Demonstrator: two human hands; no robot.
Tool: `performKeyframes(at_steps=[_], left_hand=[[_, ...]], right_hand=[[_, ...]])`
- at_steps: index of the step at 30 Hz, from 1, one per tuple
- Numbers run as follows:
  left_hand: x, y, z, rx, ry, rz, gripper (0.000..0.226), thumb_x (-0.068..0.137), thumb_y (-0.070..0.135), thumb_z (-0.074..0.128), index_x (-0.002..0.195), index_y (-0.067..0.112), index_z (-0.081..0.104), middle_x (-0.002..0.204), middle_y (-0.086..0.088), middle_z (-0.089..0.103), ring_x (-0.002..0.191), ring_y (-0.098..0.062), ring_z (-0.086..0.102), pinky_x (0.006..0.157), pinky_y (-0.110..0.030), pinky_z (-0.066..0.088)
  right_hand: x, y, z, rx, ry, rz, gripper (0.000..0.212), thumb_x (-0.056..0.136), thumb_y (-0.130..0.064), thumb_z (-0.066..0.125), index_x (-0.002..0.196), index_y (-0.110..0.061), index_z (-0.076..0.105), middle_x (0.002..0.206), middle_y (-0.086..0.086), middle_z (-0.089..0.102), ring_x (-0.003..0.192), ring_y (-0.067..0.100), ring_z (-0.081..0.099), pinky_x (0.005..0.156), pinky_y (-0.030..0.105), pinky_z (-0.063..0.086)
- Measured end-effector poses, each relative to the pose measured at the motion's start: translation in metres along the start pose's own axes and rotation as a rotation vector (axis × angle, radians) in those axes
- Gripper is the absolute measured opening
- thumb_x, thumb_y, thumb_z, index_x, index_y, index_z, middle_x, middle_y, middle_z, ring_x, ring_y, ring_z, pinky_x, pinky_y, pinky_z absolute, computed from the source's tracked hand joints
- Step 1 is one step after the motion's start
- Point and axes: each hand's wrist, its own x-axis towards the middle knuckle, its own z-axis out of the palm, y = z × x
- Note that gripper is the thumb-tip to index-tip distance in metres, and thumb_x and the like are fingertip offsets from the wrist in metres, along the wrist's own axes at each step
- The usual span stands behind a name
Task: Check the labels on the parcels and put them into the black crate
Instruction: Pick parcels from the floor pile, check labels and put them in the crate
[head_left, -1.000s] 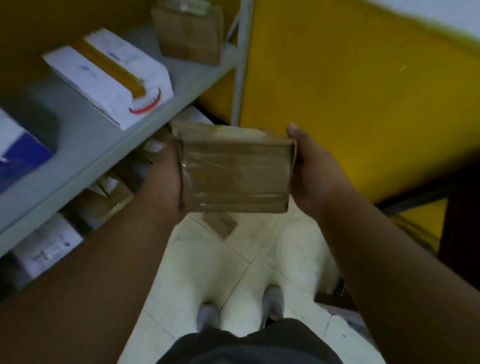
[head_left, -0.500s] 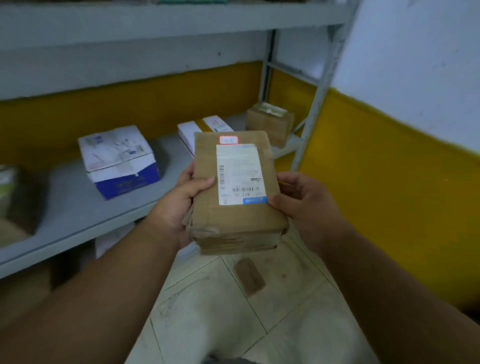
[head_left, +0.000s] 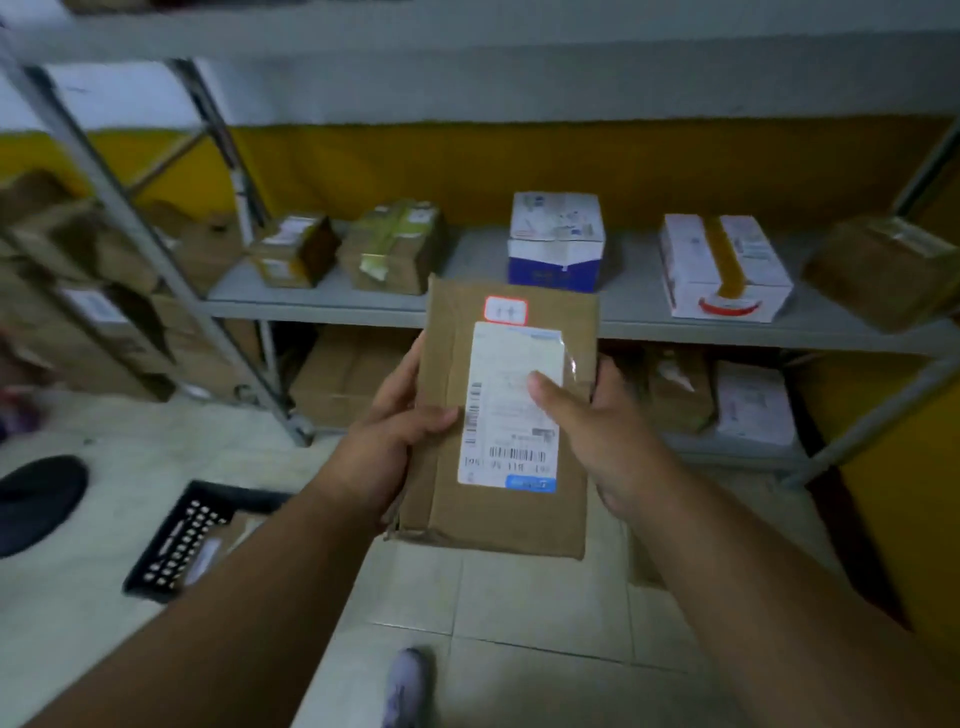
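— Where is the parcel right now?

— The person holds the brown parcel (head_left: 498, 499) up in front of the shelf (head_left: 675, 322), flat side facing them. It sits between both hands.

— How do the hands hold it?

— The left hand (head_left: 395, 441) grips the left edge. Its thumb lies across the front, and its fingers curl round behind. The right hand (head_left: 602, 441) grips the right edge. Its thumb presses on the white label (head_left: 511, 415), and the other fingers go behind the box where I cannot see them.

— What is on the front?

— The white label has bar codes and a blue strip at the bottom. Just above it is a small red-edged sticker (head_left: 505, 310). The writing is too blurry to read.

— And the black crate?

— The black crate (head_left: 176, 540) is on the floor, down to the left, well apart from the parcel. The left arm hides part of it. Something brown with a pale label lies inside.

— What else is there?

— More boxes sit on the shelf, like a white and blue box (head_left: 556, 244).
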Motion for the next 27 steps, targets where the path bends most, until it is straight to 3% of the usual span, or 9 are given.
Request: performKeyframes(at_steps=[4,6,9,12,15,20,25,27], left_hand=[[-0.055,0.012,-0.061,0.095,0.151,0.059,0.074,0.082,0.003,0.060,0.143,0.041,0.044,0.125,-0.008,0.068,0.108,-0.032,0.068,0.077,-0.044,0.059],[-0.081,0.015,-0.098,0.157,0.230,0.064,0.068,0.089,0.003,0.059,0.140,0.045,0.046,0.122,-0.004,0.069,0.107,-0.029,0.069,0.080,-0.046,0.057],[-0.119,0.027,-0.162,0.230,0.373,0.101,0.055,0.092,0.008,0.061,0.131,0.047,0.052,0.115,0.005,0.072,0.105,-0.020,0.070,0.086,-0.046,0.056],[-0.155,0.042,-0.237,0.320,0.567,0.144,0.054,0.092,0.012,0.063,0.129,0.049,0.050,0.114,0.015,0.071,0.108,-0.015,0.067,0.091,-0.048,0.055],[-0.192,0.055,-0.312,0.316,0.735,0.159,0.056,0.092,0.010,0.064,0.131,0.047,0.049,0.114,0.017,0.070,0.108,-0.012,0.066,0.089,-0.043,0.057],[-0.237,0.078,-0.395,0.325,0.820,0.209,0.052,0.095,0.012,0.060,0.135,0.043,0.046,0.110,0.023,0.066,0.097,0.002,0.062,0.072,-0.021,0.054],[-0.221,0.093,-0.443,0.307,0.794,0.193,0.045,0.096,0.013,0.058,0.120,0.051,0.051,0.102,0.030,0.068,0.096,0.004,0.063,0.082,-0.028,0.055],[-0.203,0.097,-0.458,0.268,0.762,0.179,0.042,0.095,0.015,0.060,0.122,0.047,0.052,0.107,0.025,0.069,0.099,-0.001,0.066,0.082,-0.031,0.057]], right_hand=[[-0.032,-0.003,0.081,-0.041,-0.055,-0.093,0.052,0.079,-0.040,0.080,0.120,-0.038,0.050,0.119,-0.010,0.068,0.104,0.012,0.070,0.084,0.046,0.061],[-0.047,-0.002,0.125,-0.166,-0.061,-0.188,0.054,0.079,-0.044,0.078,0.121,-0.044,0.044,0.122,-0.014,0.063,0.108,0.010,0.067,0.084,0.043,0.061],[-0.064,0.004,0.205,-0.239,-0.133,-0.284,0.060,0.084,-0.043,0.073,0.134,-0.040,0.039,0.130,-0.014,0.059,0.115,0.009,0.062,0.084,0.036,0.061],[-0.081,0.015,0.300,-0.300,-0.213,-0.351,0.037,0.094,-0.039,0.064,0.122,-0.042,0.039,0.128,-0.012,0.058,0.117,0.009,0.059,0.083,0.026,0.056],[-0.100,0.033,0.391,-0.365,-0.237,-0.430,0.037,0.096,-0.041,0.058,0.130,-0.029,0.046,0.132,-0.005,0.056,0.119,0.013,0.057,0.092,0.038,0.057],[-0.126,0.034,0.488,-0.474,-0.188,-0.540,0.047,0.098,-0.040,0.054,0.137,-0.015,0.046,0.139,0.004,0.044,0.124,0.018,0.051,0.095,0.040,0.054],[-0.104,0.022,0.534,-0.517,-0.151,-0.567,0.047,0.099,-0.036,0.054,0.140,-0.016,0.045,0.134,0.002,0.047,0.118,0.015,0.052,0.086,0.027,0.048],[-0.082,0.022,0.550,-0.521,-0.130,-0.535,0.050,0.099,-0.037,0.055,0.144,-0.021,0.041,0.132,0.001,0.049,0.117,0.014,0.053,0.087,0.028,0.049]])
